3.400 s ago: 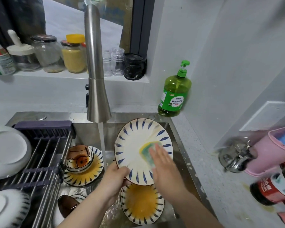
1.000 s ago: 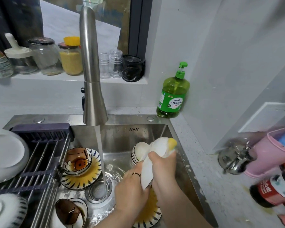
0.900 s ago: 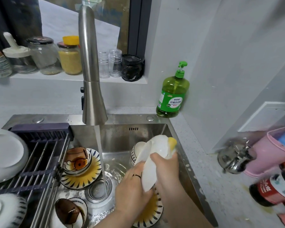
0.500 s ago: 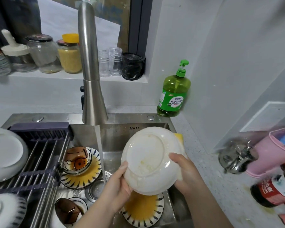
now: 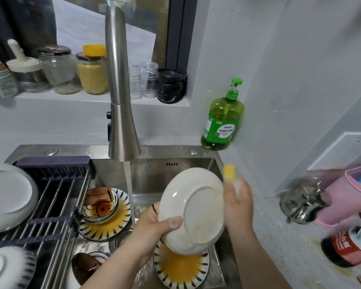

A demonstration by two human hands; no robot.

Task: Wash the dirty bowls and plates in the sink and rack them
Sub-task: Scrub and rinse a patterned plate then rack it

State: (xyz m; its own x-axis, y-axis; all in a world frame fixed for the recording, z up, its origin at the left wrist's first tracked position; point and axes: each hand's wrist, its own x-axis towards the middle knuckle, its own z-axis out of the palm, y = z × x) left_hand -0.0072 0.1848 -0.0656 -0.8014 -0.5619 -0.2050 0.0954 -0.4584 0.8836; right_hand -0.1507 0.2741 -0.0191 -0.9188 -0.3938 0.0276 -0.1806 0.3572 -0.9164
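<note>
In the head view, the left hand point(image 5: 154, 224) grips the white plate point(image 5: 196, 209) by its lower left rim, with the thumb pressed on the back. The plate is tilted over the right side of the sink point(image 5: 154, 170), and its bottom faces us. The right hand point(image 5: 238, 205) is just beside the plate's right rim and holds a yellow sponge point(image 5: 229, 173), which looks blurry. The two hands are apart, one on each side of the plate. Water runs down from the tap point(image 5: 121, 90). Under the held plate, near the sink's front edge, lies a striped plate point(image 5: 181, 268) with a yellow middle. At the sink's left side a brown bowl point(image 5: 100, 205) sits on another plate. The rack point(image 5: 56, 205) lies across the left edge.
</note>
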